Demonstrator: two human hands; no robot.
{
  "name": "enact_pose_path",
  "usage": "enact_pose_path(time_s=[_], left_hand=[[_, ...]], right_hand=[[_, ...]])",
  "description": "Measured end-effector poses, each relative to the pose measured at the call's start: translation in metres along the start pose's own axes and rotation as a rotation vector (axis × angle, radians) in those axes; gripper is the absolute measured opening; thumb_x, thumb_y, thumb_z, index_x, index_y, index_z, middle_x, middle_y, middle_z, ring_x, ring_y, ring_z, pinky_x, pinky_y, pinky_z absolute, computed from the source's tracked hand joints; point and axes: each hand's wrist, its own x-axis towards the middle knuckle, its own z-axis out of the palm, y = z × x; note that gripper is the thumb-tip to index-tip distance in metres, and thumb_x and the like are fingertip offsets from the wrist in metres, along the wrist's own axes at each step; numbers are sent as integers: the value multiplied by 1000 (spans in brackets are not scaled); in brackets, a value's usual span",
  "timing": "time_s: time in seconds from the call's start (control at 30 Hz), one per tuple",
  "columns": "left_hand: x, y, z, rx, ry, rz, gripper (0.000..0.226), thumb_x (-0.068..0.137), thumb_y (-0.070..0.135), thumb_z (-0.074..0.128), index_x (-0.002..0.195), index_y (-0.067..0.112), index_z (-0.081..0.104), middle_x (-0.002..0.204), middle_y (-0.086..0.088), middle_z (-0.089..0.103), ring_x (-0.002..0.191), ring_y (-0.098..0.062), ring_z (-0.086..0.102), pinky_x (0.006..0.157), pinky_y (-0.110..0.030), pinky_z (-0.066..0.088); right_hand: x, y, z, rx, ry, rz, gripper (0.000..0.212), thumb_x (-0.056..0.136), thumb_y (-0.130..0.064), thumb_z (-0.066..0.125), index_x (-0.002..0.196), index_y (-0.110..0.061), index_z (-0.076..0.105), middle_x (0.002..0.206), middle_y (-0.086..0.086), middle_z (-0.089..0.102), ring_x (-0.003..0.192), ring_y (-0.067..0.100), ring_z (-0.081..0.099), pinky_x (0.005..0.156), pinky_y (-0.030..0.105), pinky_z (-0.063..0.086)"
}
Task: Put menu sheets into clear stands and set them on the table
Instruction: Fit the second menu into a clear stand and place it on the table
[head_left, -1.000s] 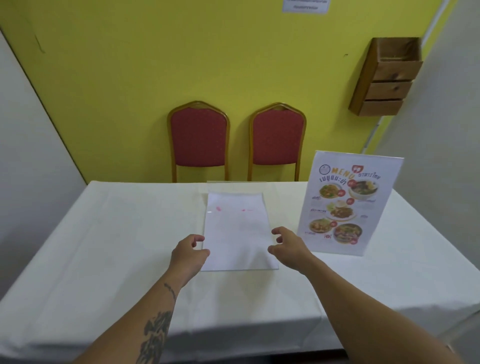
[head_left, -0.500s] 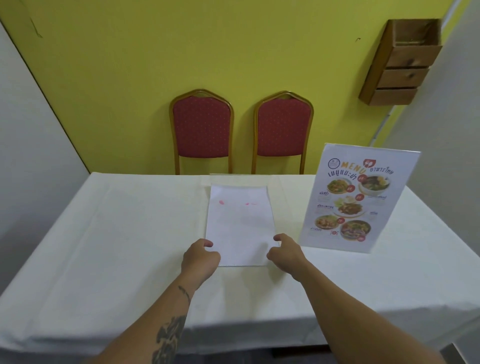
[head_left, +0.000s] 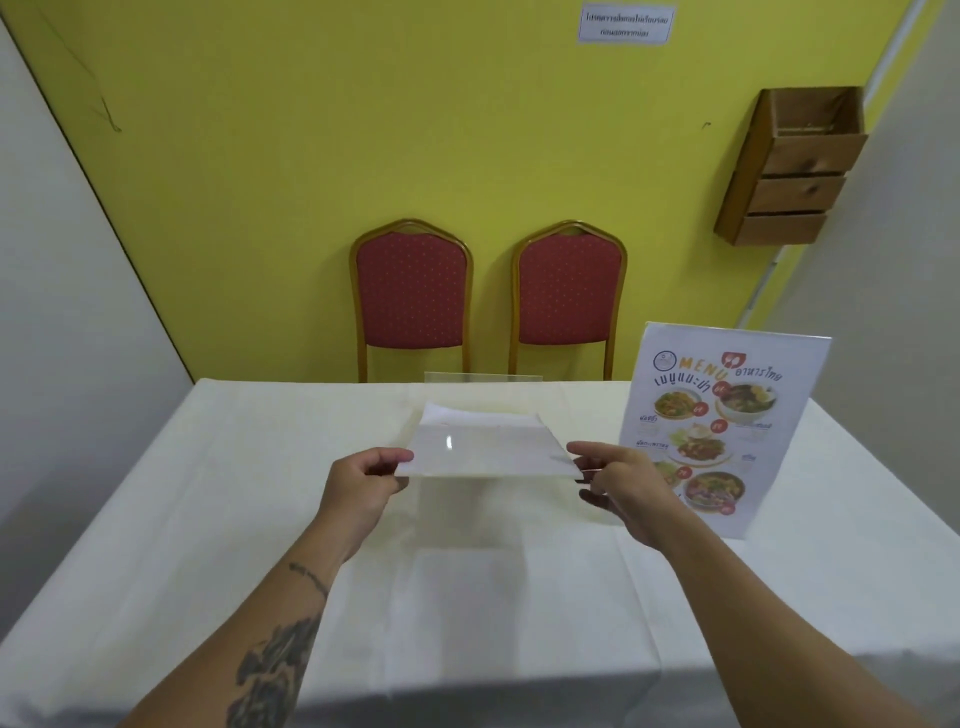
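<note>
A clear stand (head_left: 488, 452) with a menu sheet in it, blank white side up, hangs tilted over the middle of the white table (head_left: 208, 519). Its near edge is raised and its far edge (head_left: 483, 376) is low near the table's back. My left hand (head_left: 363, 488) pinches the near left corner and my right hand (head_left: 623, 488) pinches the near right corner. A second clear stand (head_left: 717, 426) stands upright at the right with a colourful food menu facing me.
Two red chairs (head_left: 413, 291) (head_left: 569, 291) stand against the yellow wall behind the table. A wooden box (head_left: 795, 171) hangs on the wall at upper right, and a small paper notice (head_left: 626, 25) is stuck high up.
The stand with the sheet lay flat on the table; both hands closed on its near corners and have lifted that edge up.
</note>
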Motion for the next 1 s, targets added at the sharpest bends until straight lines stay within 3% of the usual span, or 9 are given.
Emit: enact_pose_path(time_s=[0.13, 0.23, 0.33, 0.47, 0.6, 0.77, 1.0], left_hand=[[-2, 13, 6, -60, 61, 97, 26, 81, -5, 71, 84, 20, 77, 93, -1, 74, 91, -15, 67, 75, -16, 47], [-3, 24, 11, -108, 83, 148, 20, 83, -2, 71, 84, 18, 76, 91, -2, 74, 90, -15, 69, 73, -14, 47], [-2, 41, 12, -159, 118, 201, 12, 84, 7, 73, 83, 19, 75, 87, -3, 74, 88, -15, 70, 74, -20, 47], [7, 65, 7, -145, 176, 286, 13, 83, 13, 73, 74, 23, 72, 82, 0, 74, 80, -17, 66, 72, -29, 48], [15, 84, 3, -155, 205, 313, 19, 84, 9, 70, 72, 24, 70, 76, 10, 77, 87, -21, 71, 80, -38, 58], [23, 96, -5, -156, 249, 327, 4, 86, 13, 70, 87, 16, 71, 89, -2, 76, 85, -22, 73, 81, -44, 61], [29, 88, -16, -185, 267, 250, 4, 85, 14, 71, 84, 18, 71, 92, -5, 77, 88, -26, 74, 82, -48, 61]], right_hand=[[-3, -5, 2, 42, 75, -98, 32, 86, 14, 61, 97, -11, 78, 88, 7, 64, 83, 21, 60, 90, 36, 54], [-2, -9, 11, 94, 186, -195, 25, 89, 4, 64, 88, -17, 77, 71, 2, 61, 76, 20, 52, 77, 36, 47], [-3, -27, 21, 173, 240, -296, 23, 92, -2, 64, 82, -20, 74, 70, -1, 62, 69, 14, 50, 66, 30, 41], [2, -60, 30, 191, 276, -362, 25, 91, -3, 65, 73, -20, 69, 72, -3, 65, 75, 16, 60, 76, 40, 51], [12, -86, 37, 145, 247, -371, 21, 91, -6, 63, 76, -19, 69, 74, 3, 68, 78, 23, 59, 69, 42, 47], [25, -108, 44, 100, 232, -365, 17, 93, -8, 63, 82, -17, 71, 91, 15, 76, 90, 29, 74, 74, 44, 62], [34, -107, 57, 45, 196, -333, 10, 94, -9, 63, 94, -12, 73, 95, 11, 77, 90, 27, 76, 76, 48, 64]])
